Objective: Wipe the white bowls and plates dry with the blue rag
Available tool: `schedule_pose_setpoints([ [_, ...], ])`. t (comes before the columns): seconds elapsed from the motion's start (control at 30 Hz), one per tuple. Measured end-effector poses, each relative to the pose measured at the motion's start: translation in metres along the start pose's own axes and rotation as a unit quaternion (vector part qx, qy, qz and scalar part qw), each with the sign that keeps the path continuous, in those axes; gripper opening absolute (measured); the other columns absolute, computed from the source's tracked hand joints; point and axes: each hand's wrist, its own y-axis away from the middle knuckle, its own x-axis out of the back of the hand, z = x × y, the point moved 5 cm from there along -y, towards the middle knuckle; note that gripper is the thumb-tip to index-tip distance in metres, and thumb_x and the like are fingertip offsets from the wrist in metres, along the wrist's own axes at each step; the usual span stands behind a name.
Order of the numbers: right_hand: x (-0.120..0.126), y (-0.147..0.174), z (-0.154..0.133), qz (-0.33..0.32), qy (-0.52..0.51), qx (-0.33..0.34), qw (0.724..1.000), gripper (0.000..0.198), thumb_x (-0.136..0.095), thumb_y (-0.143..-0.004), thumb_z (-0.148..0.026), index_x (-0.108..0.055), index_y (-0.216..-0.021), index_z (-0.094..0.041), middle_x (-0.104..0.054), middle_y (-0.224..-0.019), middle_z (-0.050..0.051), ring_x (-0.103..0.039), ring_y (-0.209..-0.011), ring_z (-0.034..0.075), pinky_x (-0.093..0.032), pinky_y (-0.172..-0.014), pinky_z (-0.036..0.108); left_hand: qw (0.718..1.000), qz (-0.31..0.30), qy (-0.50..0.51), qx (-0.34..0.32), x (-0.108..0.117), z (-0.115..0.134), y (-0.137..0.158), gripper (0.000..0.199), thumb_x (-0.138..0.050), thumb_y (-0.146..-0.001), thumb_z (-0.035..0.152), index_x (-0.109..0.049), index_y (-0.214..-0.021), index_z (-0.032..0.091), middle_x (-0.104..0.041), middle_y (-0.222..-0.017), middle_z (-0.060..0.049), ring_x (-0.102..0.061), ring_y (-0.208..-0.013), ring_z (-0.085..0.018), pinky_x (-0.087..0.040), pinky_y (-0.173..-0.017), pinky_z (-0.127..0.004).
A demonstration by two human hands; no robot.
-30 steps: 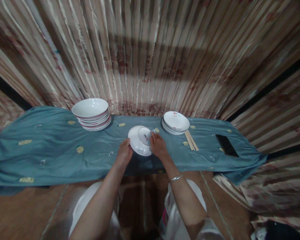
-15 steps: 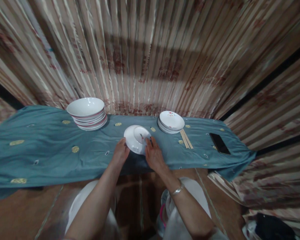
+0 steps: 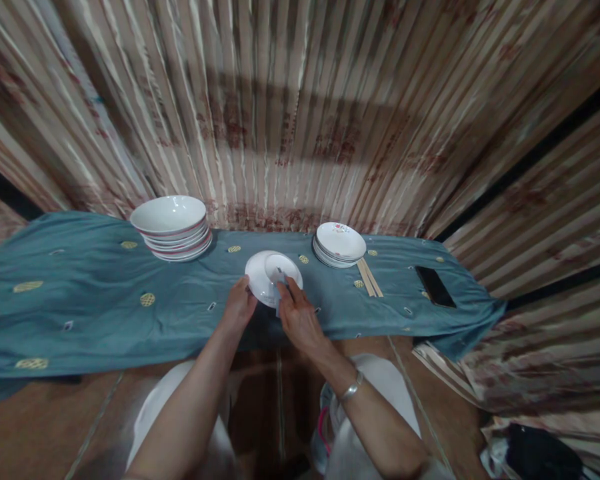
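A white dish (image 3: 258, 273) is tilted in front of me over the near middle of the cloth, its round foot ring and a small printed mark facing up. My left hand (image 3: 241, 303) is closed on the dish's left edge. My right hand (image 3: 296, 310) reaches over the lower right of the dish, with its fingers bent together near the foot ring. A thin pale strip (image 3: 279, 303) shows under those fingers; what it is made of I cannot tell.
A blue-green cloth (image 3: 180, 327) covers the table. Stacked bowls (image 3: 170, 217) stand at the left. To the right are stacked floral dishes (image 3: 341, 241), wooden chopsticks (image 3: 370, 279) and a black phone (image 3: 435, 287). A pleated curtain (image 3: 270, 120) hangs behind.
My right hand has moved from the dish's right edge inward and left, over its underside. A pale strip now shows at its fingers. My left hand keeps its hold.
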Motion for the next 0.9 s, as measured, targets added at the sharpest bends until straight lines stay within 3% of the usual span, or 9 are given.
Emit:
schedule_pose_setpoints([
  [0.33,-0.003,-0.012,-0.015,0.013,-0.002,0.066,0.998,0.045,-0.04,-0.089,-0.004,-0.051,-0.133,-0.006,-0.049,-0.138,0.022,-0.045,-0.13,0.027,-0.044,-0.106,0.042,1.0,-0.019,-0.013,-0.005,0.002,-0.001,-0.001,0.018,-0.049,-0.086,0.014,-0.061,-0.074,0.019,-0.065,-0.067,-0.002,-0.059,-0.059,-0.014,-0.05,-0.063,-0.024],
  [0.63,-0.016,-0.037,-0.002,-0.031,-0.048,0.027,0.998,0.05,-0.039,-0.088,-0.005,-0.045,-0.138,-0.005,-0.045,-0.142,0.023,-0.039,-0.136,0.026,-0.037,-0.113,0.045,1.0,-0.005,-0.002,-0.003,-0.002,0.003,0.005,0.02,-0.051,-0.083,0.01,-0.059,-0.067,0.018,-0.064,-0.064,-0.001,-0.057,-0.059,-0.013,-0.048,-0.062,-0.023],
  [0.9,-0.023,-0.06,0.017,-0.032,-0.11,-0.009,0.993,0.044,-0.033,-0.097,-0.023,-0.048,-0.136,-0.01,-0.049,-0.142,0.014,-0.04,-0.136,0.019,-0.033,-0.115,0.035,1.0,-0.006,0.001,0.011,-0.003,0.004,0.005,0.015,-0.054,-0.081,0.009,-0.061,-0.068,0.013,-0.065,-0.065,-0.002,-0.059,-0.06,-0.012,-0.05,-0.069,-0.025],
])
